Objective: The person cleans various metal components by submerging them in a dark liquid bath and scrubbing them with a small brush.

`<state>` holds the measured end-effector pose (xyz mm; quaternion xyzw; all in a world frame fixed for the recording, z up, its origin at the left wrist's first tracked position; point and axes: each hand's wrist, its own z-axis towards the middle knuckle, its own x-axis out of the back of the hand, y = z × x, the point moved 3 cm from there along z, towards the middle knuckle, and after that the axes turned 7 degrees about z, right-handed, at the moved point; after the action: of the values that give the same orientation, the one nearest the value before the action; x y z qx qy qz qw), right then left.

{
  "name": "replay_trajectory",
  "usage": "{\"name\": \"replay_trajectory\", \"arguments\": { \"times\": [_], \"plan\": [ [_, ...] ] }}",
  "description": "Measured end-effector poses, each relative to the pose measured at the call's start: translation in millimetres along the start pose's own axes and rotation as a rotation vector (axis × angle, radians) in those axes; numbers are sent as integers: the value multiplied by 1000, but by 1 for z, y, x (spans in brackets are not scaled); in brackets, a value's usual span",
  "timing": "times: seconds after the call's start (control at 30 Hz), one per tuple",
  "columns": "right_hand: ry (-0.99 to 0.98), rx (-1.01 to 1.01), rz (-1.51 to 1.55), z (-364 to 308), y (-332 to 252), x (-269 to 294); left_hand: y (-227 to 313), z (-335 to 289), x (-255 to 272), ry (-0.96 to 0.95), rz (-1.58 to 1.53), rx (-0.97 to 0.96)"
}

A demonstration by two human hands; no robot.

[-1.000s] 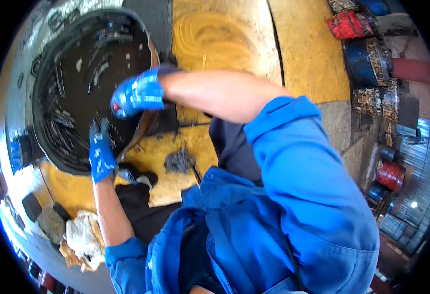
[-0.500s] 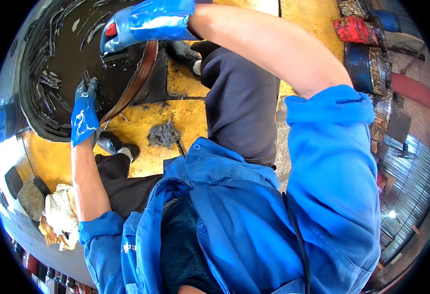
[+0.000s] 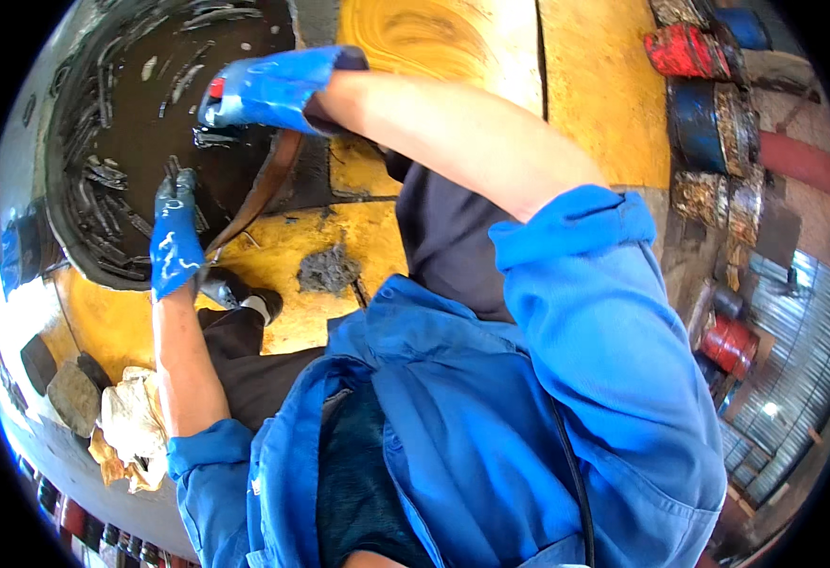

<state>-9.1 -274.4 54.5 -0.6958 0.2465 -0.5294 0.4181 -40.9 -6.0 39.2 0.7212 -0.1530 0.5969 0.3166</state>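
A big round black tub [image 3: 74,237] holds dark sludge and several dark metal strips. My left hand [image 3: 176,241], in a blue glove, lies flat against the tub's near rim with its fingers stretched up into the tub. My right hand [image 3: 273,90], also in a blue glove, reaches across over the tub's right side with curled fingers. A small red spot shows at its fingertips; I cannot tell whether it is a held thing. A brown band [image 3: 262,189] runs along the tub's right edge below that hand.
The tub stands on a worn yellow floor [image 3: 585,85] with a grey lump of dirt [image 3: 328,270] beside my knee. Crumpled rags [image 3: 131,426] and a stone [image 3: 72,396] lie at the lower left. Red and blue drums [image 3: 694,52] stand at the upper right.
My right hand has come back from the far top of the view to lower over the tub's right side. My left hand stays on the rim.
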Motion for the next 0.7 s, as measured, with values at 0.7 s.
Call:
{"name": "replay_trajectory", "arguments": {
  "times": [0.7],
  "plan": [
    [-175,-443,585,15,23,-87,-23,40,-50,102,-594,592]
  ]
}}
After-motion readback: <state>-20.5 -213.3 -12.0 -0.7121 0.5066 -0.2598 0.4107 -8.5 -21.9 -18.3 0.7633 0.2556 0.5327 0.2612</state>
